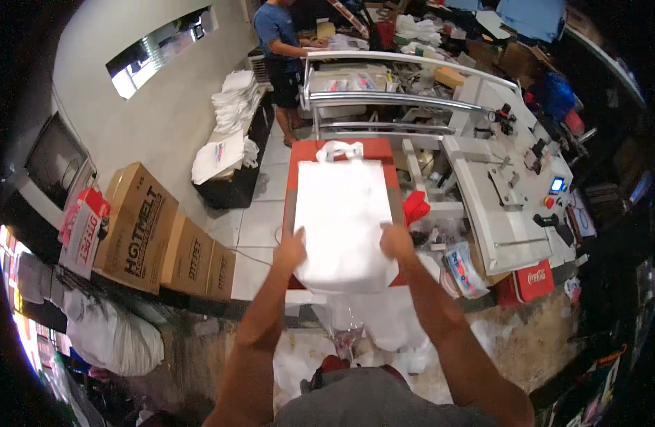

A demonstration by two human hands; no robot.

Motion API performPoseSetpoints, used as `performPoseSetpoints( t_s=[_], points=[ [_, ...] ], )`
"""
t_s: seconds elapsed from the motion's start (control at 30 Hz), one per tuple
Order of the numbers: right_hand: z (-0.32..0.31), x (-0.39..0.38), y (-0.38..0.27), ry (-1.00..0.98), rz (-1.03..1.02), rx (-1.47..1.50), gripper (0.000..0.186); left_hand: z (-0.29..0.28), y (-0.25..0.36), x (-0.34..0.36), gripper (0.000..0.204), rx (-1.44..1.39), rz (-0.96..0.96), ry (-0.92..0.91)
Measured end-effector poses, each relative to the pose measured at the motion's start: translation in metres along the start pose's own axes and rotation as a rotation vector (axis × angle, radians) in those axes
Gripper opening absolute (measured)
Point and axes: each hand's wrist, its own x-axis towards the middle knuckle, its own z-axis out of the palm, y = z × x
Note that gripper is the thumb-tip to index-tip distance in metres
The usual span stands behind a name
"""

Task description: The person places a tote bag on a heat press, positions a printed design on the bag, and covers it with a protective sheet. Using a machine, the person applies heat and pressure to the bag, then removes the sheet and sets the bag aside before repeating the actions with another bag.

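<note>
Machinery [498,213] in white, with silver rails, stands to the right of the red board [377,147] and past its far end. White cloth [344,213] lies spread over most of the board. My bare forearms [260,313] rise from the board's near side, elbows wide, slanting inward toward it. My left hand [292,249] is at the board's left side, my right hand [397,242] at its right; both are curled nearly into fists, gripping the cloth's side edges, fingertips blurred. A white strap [339,149] loops at the board's far end.
</note>
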Motion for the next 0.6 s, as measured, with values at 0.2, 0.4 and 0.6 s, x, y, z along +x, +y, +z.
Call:
performPoseSetpoints(
  t_s=[0.2,0.4,0.6],
  points=[
    [0.003,-0.046,-0.024,0.205,-0.022,-0.114,0.035,-0.002,0.016,-0.041,0.054,-0.122,0.096,0.359],
    [-0.003,-0.05,-0.03,0.359,-0.1,-0.089,0.032,0.008,0.011,-0.042,0.055,-0.129,0.176,0.554],
    [0.001,-0.051,-0.027,0.364,-0.088,-0.007,0.029,0.008,0.012,-0.042,0.055,-0.115,0.201,0.58]
  ],
)
